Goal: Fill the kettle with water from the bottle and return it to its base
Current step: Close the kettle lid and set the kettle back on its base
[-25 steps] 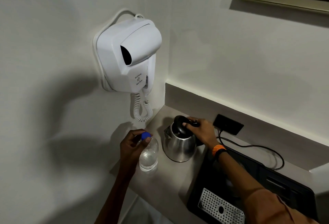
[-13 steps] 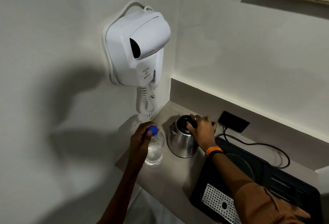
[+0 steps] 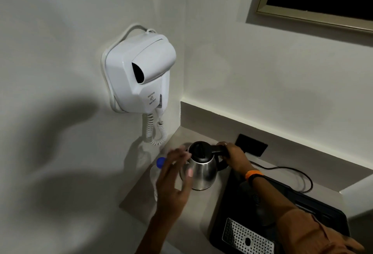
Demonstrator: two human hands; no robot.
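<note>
A steel kettle (image 3: 203, 171) with a black lid stands on the grey counter (image 3: 193, 209), off its base. My right hand (image 3: 232, 158) grips the kettle's black handle. A clear water bottle with a blue cap (image 3: 160, 162) stands just left of the kettle, mostly hidden behind my left hand (image 3: 173, 181). My left hand hovers with its fingers spread between bottle and kettle, holding nothing. The kettle's round black base (image 3: 252, 197) sits on the black tray to the right, partly hidden by my right forearm.
A black tray (image 3: 302, 213) with a perforated metal grid (image 3: 246, 237) fills the counter's right side. A black cord (image 3: 292, 173) runs to a wall socket (image 3: 252, 145). A white wall-mounted hair dryer (image 3: 141, 76) with a coiled cord hangs above the counter's left corner.
My left hand has let go of the bottle and moved right toward the kettle, fingers spread. My right hand has shifted from the lid to the handle. The camera view has shifted.
</note>
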